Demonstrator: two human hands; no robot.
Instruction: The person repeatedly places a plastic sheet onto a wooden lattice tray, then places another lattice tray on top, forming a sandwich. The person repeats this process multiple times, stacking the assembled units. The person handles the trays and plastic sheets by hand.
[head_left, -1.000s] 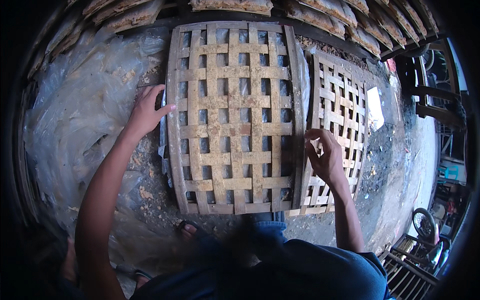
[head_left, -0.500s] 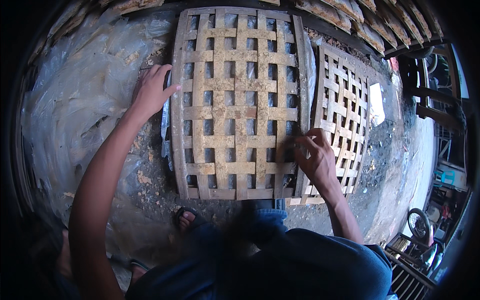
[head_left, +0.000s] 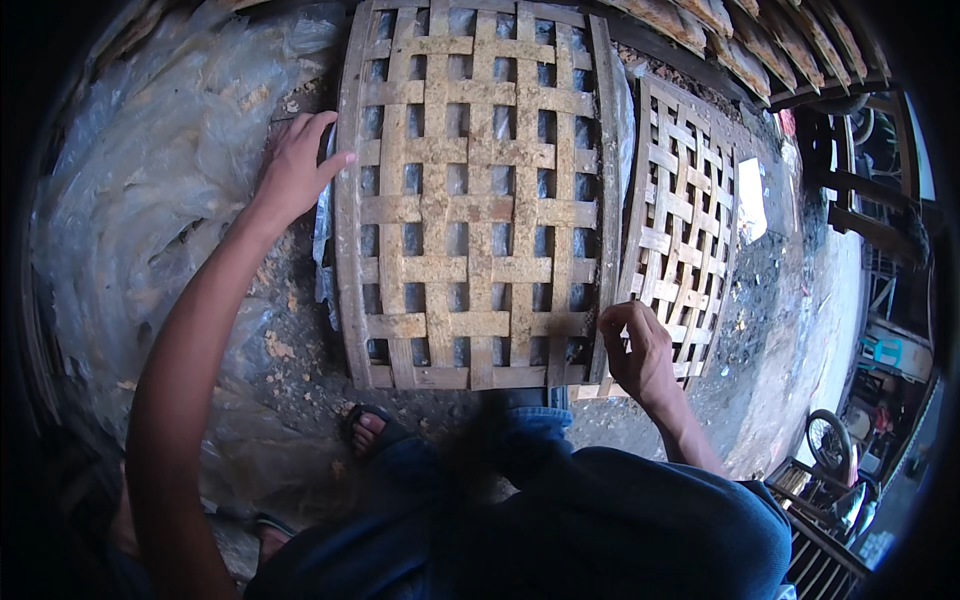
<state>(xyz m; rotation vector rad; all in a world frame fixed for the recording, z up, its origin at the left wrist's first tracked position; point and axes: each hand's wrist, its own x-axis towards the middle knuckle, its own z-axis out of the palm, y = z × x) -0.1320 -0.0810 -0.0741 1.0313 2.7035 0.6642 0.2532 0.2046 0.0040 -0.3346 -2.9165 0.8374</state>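
Observation:
A large woven bamboo tray (head_left: 470, 210) with wooden side rails lies before me, upright in view. Its strips are dusty and stained, and plastic film shows through the gaps. At the upper left rail is my left hand (head_left: 293, 170), thumb on the rail's edge and fingers curled along the outer side. My right hand (head_left: 640, 350) is closed at the lower right rail, its fingertips pressed to the edge; the grip's underside is hidden. Just right of it, a second woven bamboo tray (head_left: 690, 190) lies partly beneath my right hand.
Crumpled clear plastic sheeting (head_left: 170, 150) covers the floor at left. Stacked boards (head_left: 700, 25) border the far right. A white sheet (head_left: 751, 200) lies on the ground beyond the second tray. A bicycle wheel (head_left: 830, 440) stands at lower right. My sandalled foot (head_left: 370, 425) is close to the tray's near end.
My right hand has moved from over the lattice out to the right rail. The front tray appears slightly larger and higher in view. My left hand keeps its place at the left rail.

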